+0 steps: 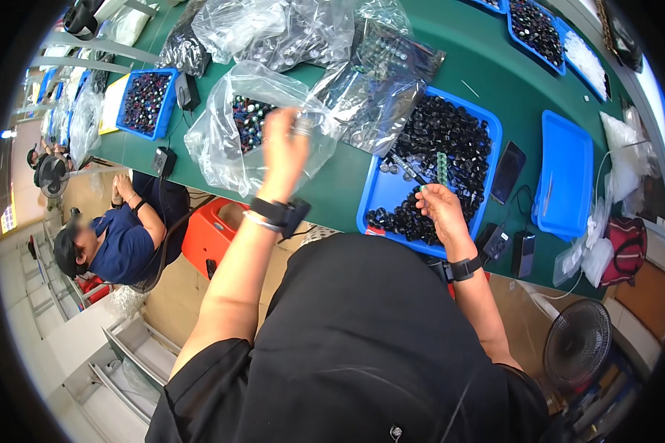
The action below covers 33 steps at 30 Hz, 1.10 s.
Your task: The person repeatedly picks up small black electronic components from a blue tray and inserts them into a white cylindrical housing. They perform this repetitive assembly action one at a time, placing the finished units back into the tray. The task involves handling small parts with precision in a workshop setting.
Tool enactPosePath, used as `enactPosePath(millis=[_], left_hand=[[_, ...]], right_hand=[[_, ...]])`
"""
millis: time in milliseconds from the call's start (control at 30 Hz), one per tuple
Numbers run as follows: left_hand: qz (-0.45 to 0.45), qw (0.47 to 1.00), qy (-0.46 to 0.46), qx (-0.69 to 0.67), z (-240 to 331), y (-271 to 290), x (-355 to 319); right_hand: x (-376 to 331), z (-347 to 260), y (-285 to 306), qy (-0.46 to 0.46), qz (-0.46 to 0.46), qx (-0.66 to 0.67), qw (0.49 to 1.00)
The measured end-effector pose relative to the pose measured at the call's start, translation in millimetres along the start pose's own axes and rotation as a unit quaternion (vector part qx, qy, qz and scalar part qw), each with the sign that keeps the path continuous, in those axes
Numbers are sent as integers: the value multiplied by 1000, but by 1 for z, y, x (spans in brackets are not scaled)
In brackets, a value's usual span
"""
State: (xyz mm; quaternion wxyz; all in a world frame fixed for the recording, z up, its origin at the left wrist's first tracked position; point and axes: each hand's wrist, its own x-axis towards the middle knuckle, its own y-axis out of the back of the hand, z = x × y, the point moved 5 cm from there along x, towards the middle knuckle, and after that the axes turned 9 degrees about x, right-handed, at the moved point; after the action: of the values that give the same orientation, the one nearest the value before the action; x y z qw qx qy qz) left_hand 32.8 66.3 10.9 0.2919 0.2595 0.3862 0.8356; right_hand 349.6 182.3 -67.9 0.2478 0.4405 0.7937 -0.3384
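My left hand (287, 151) is smeared by motion over the mouth of a clear plastic bag (213, 151). Small round parts with red and blue wires (248, 117) show inside that bag; whether my left fingers hold any cannot be made out. At the near side of a blue tray (391, 198), my right hand (445, 212) pinches a slim dark stick-like tool (409, 170), pointing up and left over the tray. Many small glossy black parts (451, 133) fill most of the tray. A greenish see-through strip (442, 168) lies among them, just beyond my right fingers.
More plastic bags (273, 29) of parts cover the far table. A phone (507, 172) and another blue tray (563, 173) lie at right. Far left stands a blue tray of wired parts (144, 133). A person (125, 236) sits left beside a red stool (210, 238); a fan (578, 342) stands lower right.
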Motion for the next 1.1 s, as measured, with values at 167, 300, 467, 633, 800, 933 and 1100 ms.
enactPosePath(millis=[167, 300, 467, 633, 800, 933, 1100], left_hand=[[-313, 938, -149, 18, 78, -97, -77], [-246, 923, -237, 177, 83, -130, -89], [-267, 909, -258, 189, 72, -150, -87], [-408, 871, 135, -237, 72, -125, -74], [-457, 746, 235, -424, 90, -96, -77], [-456, 740, 225, -440, 101, -83, -78], [-442, 747, 209, -450, 104, -77, -79]], right_hand=[[-7, -2, 0, -9, 12, 23, 1000], [-14, -2, 1, -12, 12, 17, 1000], [-17, 0, 5, -18, 11, 15, 1000], [-20, -11, -7, 31, -49, 44, 997], [-24, -34, -32, 61, -100, 13, 993], [-23, -40, -42, 84, -109, -14, 990], [-22, -42, -50, 108, -120, -44, 986]])
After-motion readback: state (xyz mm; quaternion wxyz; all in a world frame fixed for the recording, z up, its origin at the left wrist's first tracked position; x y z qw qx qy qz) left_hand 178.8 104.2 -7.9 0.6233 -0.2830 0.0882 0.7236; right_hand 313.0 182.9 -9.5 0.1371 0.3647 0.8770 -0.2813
